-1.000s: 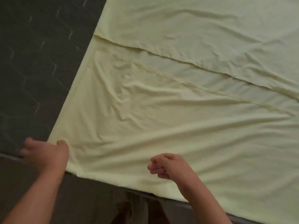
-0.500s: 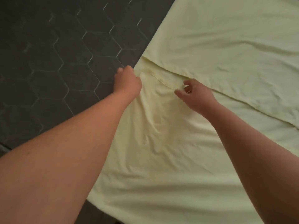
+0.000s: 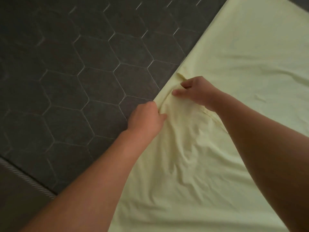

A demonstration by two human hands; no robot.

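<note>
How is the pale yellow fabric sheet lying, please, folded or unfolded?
Folded: on the pale yellow fabric sheet, an upper layer's edge crosses under the right hand.

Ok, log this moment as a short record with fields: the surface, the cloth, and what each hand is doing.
surface: dark grey mattress, quilted in hexagons, with a corded edge at lower left
cloth: pale yellow sheet, spread over the right part of the mattress and creased near the hands
left hand: fingers curled, grips the sheet at its left edge
right hand: pinches a bunched fold of the sheet just beyond the left hand
hands: close together but apart
</note>
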